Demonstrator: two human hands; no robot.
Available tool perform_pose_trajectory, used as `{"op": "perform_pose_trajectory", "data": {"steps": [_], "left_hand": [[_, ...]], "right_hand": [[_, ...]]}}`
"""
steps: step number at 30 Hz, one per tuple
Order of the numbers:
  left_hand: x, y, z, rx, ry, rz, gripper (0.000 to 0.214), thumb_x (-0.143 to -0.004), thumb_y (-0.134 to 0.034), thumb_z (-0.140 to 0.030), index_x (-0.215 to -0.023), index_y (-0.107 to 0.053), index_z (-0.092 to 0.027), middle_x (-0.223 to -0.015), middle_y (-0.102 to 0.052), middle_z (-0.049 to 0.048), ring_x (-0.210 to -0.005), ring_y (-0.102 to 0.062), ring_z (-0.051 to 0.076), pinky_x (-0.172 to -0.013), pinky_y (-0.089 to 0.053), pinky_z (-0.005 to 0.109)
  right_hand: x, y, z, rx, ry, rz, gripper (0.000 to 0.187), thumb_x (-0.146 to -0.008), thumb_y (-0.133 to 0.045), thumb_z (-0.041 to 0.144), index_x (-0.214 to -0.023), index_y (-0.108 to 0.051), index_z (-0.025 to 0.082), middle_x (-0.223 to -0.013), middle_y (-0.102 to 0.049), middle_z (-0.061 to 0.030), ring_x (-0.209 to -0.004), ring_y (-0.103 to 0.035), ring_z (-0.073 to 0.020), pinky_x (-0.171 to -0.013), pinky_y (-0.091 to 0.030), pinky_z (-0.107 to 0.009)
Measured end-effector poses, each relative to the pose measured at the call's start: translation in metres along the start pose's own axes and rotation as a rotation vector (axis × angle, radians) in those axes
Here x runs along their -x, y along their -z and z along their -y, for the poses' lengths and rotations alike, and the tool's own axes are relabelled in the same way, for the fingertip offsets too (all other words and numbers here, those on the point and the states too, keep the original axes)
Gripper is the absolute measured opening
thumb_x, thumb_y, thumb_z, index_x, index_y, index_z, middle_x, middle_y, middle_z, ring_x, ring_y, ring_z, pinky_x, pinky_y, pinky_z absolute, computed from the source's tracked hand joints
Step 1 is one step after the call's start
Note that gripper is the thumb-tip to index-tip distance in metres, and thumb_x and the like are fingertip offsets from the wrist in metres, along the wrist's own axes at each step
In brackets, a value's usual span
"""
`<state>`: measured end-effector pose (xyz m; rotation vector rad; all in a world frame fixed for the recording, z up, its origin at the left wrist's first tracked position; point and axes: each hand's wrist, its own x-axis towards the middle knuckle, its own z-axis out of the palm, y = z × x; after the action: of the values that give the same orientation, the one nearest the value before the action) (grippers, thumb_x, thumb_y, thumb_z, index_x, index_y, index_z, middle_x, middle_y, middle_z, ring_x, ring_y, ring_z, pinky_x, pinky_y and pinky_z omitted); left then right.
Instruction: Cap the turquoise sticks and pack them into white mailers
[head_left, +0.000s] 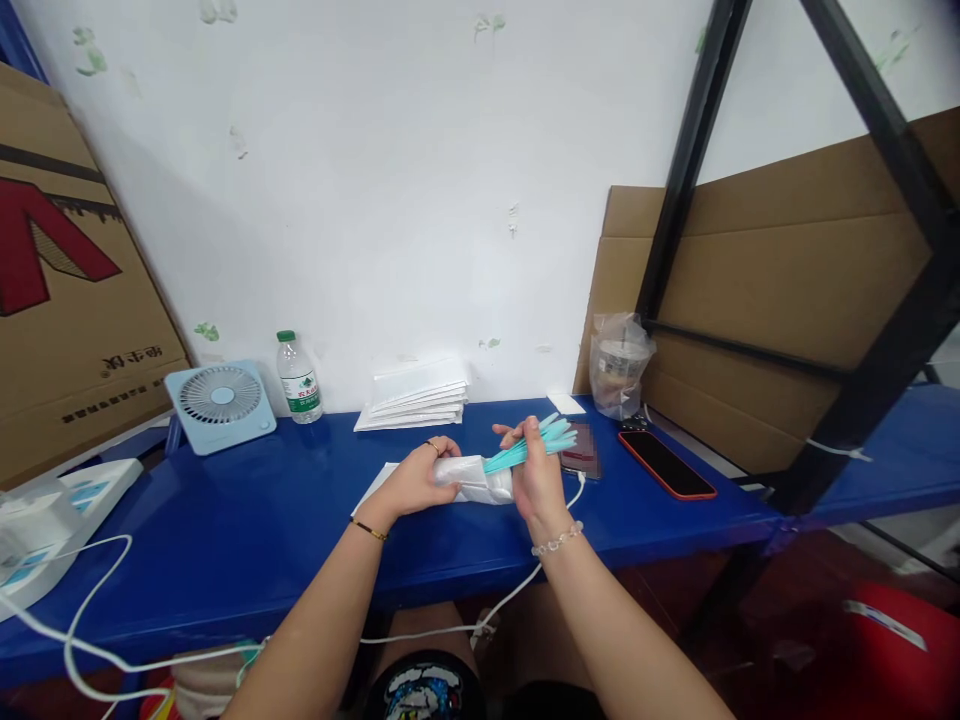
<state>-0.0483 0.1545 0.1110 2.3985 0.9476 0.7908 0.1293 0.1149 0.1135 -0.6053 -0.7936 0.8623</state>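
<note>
A white wall (390, 180) backs a long blue table (247, 520). A big printed cardboard box (67, 330) leans at the left, and brown cardboard sheets (787, 290) stand at the right behind a black metal frame (682, 170). Against the wall sit a pale blue desk fan (220, 400), a stack of white packets (415, 395), a water bottle (298, 378) just beside the fan, and a drink cup wrapped in a clear bag (619, 365). A red-cased phone (666, 463) lies flat near the cup, and a darker phone (582, 448) lies next to it with a white cable (510, 595) trailing off the table's front edge.

Over the middle of the table, the person's left hand (416, 480) is curled around one end of a white plastic bag (472, 478). The right hand (536, 480) is clenched at the bag's other end, gripping a bunch of teal sticks (536, 443) that poke out up and to the right, fanned slightly at their tips. Bag and sticks are just above the tabletop, between the two hands.
</note>
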Motion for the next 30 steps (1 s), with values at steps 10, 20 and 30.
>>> {"op": "perform_pose_trajectory", "data": {"steps": [10, 20, 30], "left_hand": [[0.008, -0.006, -0.001, -0.186, 0.009, 0.034, 0.054, -0.062, -0.065, -0.035, -0.113, -0.049, -0.022, -0.109, -0.054, 0.0054, -0.097, -0.052, 0.024, -0.087, -0.037, 0.036], [0.005, -0.011, -0.021, -0.188, -0.013, -0.124, 0.075, -0.060, -0.062, -0.019, -0.130, -0.039, -0.023, -0.117, -0.052, 0.0083, -0.108, -0.047, 0.028, -0.096, -0.030, 0.044], [-0.033, -0.003, -0.041, 1.176, 0.017, 0.046, 0.062, -0.061, -0.070, -0.031, -0.117, -0.048, -0.015, -0.098, -0.060, 0.0077, -0.087, -0.059, 0.023, -0.081, -0.044, 0.037]], "right_hand": [[0.007, 0.013, -0.023, -0.133, -0.342, -0.194, 0.033, -0.068, -0.069, 0.045, -0.065, -0.050, 0.018, -0.062, -0.058, 0.0006, -0.060, -0.061, -0.0158, -0.060, -0.051, -0.029], [-0.014, -0.019, 0.022, -0.011, -0.261, 0.112, 0.033, -0.070, -0.068, 0.046, -0.065, -0.053, 0.017, -0.066, -0.060, -0.0009, -0.068, -0.060, -0.0162, -0.068, -0.049, -0.029], [-0.075, -0.068, 0.123, 0.478, -0.175, 1.206, 0.030, -0.078, -0.062, 0.043, -0.087, -0.064, 0.014, -0.095, -0.064, -0.0058, -0.084, -0.056, -0.0141, -0.072, -0.045, -0.026]]}}
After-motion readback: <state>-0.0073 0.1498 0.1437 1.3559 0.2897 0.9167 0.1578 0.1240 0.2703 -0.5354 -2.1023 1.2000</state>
